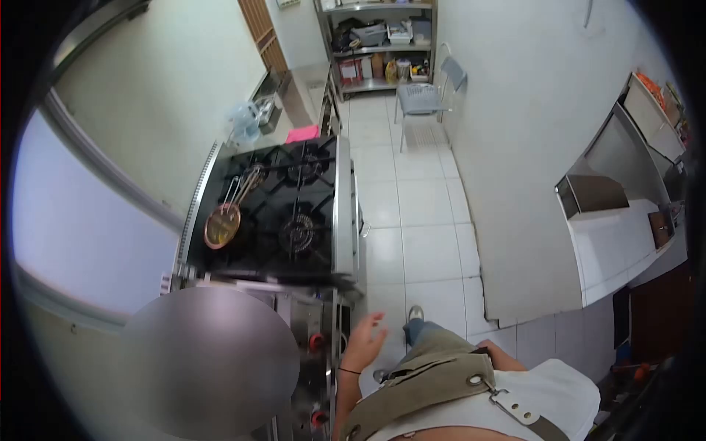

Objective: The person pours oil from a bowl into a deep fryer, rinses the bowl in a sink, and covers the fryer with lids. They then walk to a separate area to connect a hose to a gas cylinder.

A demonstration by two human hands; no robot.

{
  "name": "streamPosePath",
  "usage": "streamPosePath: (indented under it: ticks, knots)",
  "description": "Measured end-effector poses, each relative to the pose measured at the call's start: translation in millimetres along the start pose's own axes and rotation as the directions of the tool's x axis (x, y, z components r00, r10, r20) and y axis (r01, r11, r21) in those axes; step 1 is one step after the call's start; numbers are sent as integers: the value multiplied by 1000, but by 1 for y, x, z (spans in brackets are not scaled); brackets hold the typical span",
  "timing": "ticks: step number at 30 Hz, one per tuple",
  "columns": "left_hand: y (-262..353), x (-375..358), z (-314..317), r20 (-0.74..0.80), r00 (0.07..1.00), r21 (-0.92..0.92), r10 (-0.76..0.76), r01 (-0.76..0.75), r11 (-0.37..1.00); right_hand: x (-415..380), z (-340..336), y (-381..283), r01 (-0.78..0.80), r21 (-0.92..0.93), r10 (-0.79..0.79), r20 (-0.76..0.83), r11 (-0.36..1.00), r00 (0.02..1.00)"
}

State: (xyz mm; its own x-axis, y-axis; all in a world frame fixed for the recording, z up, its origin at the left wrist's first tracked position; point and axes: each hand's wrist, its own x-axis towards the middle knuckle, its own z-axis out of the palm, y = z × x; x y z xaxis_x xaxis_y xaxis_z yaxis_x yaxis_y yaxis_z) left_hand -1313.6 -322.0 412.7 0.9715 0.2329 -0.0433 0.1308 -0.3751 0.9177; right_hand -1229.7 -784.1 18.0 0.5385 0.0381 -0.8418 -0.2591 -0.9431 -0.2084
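Note:
My left hand (365, 344) hangs in the air beside the front panel of the cooking equipment, its fingers apart and nothing in them. A red knob (317, 341) is on the panel close to it. My right hand (501, 356) is low at my side by the olive apron (434, 375), and its fingers are mostly hidden. Ahead on the left stands a black gas stove (276, 213) with several burners. Wire strainers (223, 224) lie on its grates, their handles pointing away from me.
Beyond the stove, a steel counter (303, 95) holds a pink cloth (302, 134) and a clear plastic jug (245, 123). A grey chair (421, 99) stands by the right wall, near shelves (379, 50). A blurred grey disc (213, 364) covers the lower left. White tiled floor (382, 246) runs ahead.

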Motion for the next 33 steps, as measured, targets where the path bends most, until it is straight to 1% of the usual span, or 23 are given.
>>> streamPosePath:
  ticks: [1,2,3,4,6,7,8,9,11,12,14,15,17,18,19,20,21,23,25,28,31,32,33]
  knots:
    - [-7,21,16,0,1000,3,22,-22,1000,34,2,18,28,-69,-25,47,997,999]
    - [-14,41,31,208,977,170,-54,18,985,64,2,33,76,-136,-64,93,988,994]
    - [-15,58,46,395,903,339,-167,25,940,98,2,50,112,-175,-93,114,978,989]
    - [-9,78,59,411,897,340,-160,11,941,114,-5,49,165,-199,-142,128,966,982]
    - [8,122,83,567,745,574,-351,-53,817,7,-100,-40,149,44,-142,-135,988,981]
    - [12,144,95,580,736,568,-350,-57,821,23,-119,-49,194,6,-192,-126,981,973]
    - [11,163,104,598,781,449,-178,-142,882,6,-146,-77,147,37,-139,-158,988,978]
    - [13,178,113,587,809,321,-8,-224,920,23,-154,-81,135,332,-105,-109,933,989]
    - [29,216,121,611,792,292,-16,-206,934,18,-187,-112,180,443,-143,-117,878,983]
    - [37,232,121,610,792,284,-26,-187,940,18,-194,-122,166,433,-135,-102,886,986]
    - [50,263,117,532,832,397,-157,-81,914,26,-214,-145,202,466,-145,-155,861,977]
    - [45,277,116,524,836,397,-163,-71,915,39,-216,-146,206,467,-173,-113,860,978]
    - [19,301,117,494,819,500,-293,8,866,65,-209,-147,119,442,-122,-23,889,992]
    - [-11,310,119,474,852,478,-220,-39,877,85,-197,-140,87,394,-79,-36,915,996]
    - [-15,321,113,481,824,510,-300,15,860,117,-174,-117,222,160,-233,60,962,971]
    - [-17,336,107,482,792,542,-374,65,838,148,-172,-104,373,-69,-356,184,925,916]
    - [-29,352,105,498,757,564,-423,89,821,162,-181,-104,383,-107,-353,228,917,907]
    - [-54,395,103,529,664,605,-528,142,784,170,-222,-126,216,15,-214,204,976,955]
    - [-86,445,106,533,643,587,-551,188,787,182,-271,-155,130,112,-148,169,985,975]
    - [-44,556,84,558,648,598,-518,119,793,201,-353,-204,129,207,-149,83,970,985]
    - [-37,670,80,435,837,613,-333,-3,790,222,-436,-255,300,230,-295,-57,926,954]
    - [-24,706,77,386,894,630,-227,-75,773,224,-460,-273,336,265,-322,-97,904,942]
    - [-2,743,70,379,903,608,-202,-78,790,228,-477,-290,330,268,-319,-87,905,944]
